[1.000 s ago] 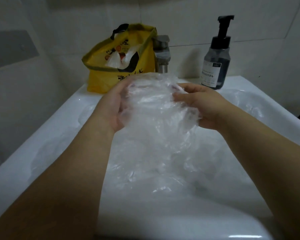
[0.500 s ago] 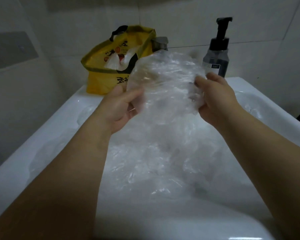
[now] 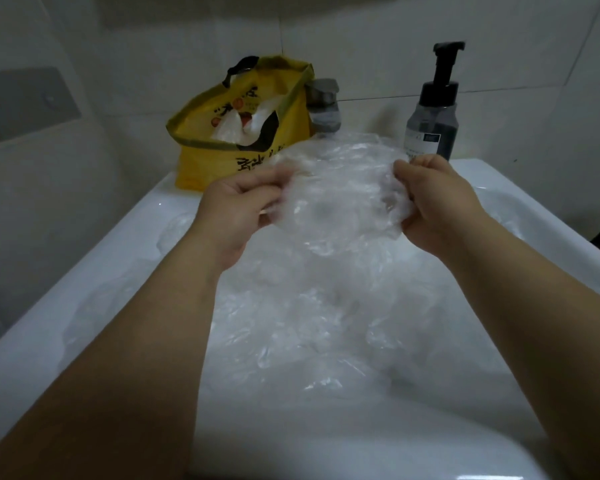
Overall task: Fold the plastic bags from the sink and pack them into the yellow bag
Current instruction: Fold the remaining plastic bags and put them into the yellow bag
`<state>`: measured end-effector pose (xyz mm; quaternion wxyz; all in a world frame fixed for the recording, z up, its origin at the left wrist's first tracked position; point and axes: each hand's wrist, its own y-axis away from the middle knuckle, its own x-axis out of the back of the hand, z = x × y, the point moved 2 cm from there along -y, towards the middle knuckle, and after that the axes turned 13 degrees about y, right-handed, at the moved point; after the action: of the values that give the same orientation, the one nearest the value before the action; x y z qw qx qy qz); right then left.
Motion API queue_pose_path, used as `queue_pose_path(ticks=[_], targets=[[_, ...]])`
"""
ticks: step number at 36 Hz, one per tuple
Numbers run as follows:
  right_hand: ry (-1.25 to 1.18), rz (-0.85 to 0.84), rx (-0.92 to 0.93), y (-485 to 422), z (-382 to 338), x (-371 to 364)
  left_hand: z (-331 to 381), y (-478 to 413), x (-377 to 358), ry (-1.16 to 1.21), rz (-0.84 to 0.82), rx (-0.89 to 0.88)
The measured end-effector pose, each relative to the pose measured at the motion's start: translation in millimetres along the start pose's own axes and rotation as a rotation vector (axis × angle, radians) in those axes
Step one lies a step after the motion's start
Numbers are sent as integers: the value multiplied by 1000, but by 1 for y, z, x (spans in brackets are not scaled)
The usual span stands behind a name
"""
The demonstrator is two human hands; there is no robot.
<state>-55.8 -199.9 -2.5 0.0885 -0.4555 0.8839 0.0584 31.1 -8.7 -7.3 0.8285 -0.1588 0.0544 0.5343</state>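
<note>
Plastic bag: one clear, crinkled plastic bag (image 3: 340, 199) is held up over the sink (image 3: 84, 282), toward its back edge. It is stretched between both hands, just in front of the tap.
Left grip: the left grip (image 3: 236, 209), a bare hand, pinches the bag's left edge between the thumb and curled fingers.
Right grip: the right grip (image 3: 437, 206) has its fingers curled round the bunched right edge and clamps the film.
Step in hand: it looks like spreading the bag out before the first fold.
Doing it well: both pinches should probably sit level at the bag's edges and pull the film taut, so creases and trapped air go out. Then one edge can be laid over the other. Film this thin is likely to slip and spring open, so each crease wants pressing. Keeping the bag lifted off the heap below should stop it catching other bags.
Heap: more clear bags (image 3: 326, 323) lie loose in the basin, from its middle toward the right edge, under the forearms.
Yellow bag: the yellow bag (image 3: 201, 157) stands at the sink's back left corner with its mouth open and whitish bags (image 3: 243, 123) showing inside. It is just beside the tap; whether they touch I cannot tell.
Surface: the sink is white and glossy with a broad rim. Whether it is wet I cannot tell.
Room: a pale tiled wall (image 3: 361, 46) runs behind. A metal tap (image 3: 323, 105) stands at the middle of the back edge and a dark pump bottle (image 3: 430, 123) toward the back right corner. The light is dim.
</note>
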Motion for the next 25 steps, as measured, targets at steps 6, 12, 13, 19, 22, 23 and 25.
queue_pose_path(ticks=[6, 12, 13, 19, 22, 23, 25], targets=[[75, -174, 6, 7, -1, -8, 0, -4, 2, 165, -110, 181], [137, -259, -8, 12, -2, -10, -6, -9, 10, 52, 58, 141], [182, -281, -3, 11, -1, -9, -6, -9, 12, 34, 73, 128], [523, -414, -24, 10, 2, -6, 3, -5, 15, -232, 35, -23], [846, -342, 79, 7, 6, -4, 3, -2, 17, -410, 63, -73], [909, -335, 94, 6, 7, -4, 2, -1, 18, -449, 70, -85], [1015, -322, 114, 6, 7, -2, 2, 0, 20, -506, 78, -106]])
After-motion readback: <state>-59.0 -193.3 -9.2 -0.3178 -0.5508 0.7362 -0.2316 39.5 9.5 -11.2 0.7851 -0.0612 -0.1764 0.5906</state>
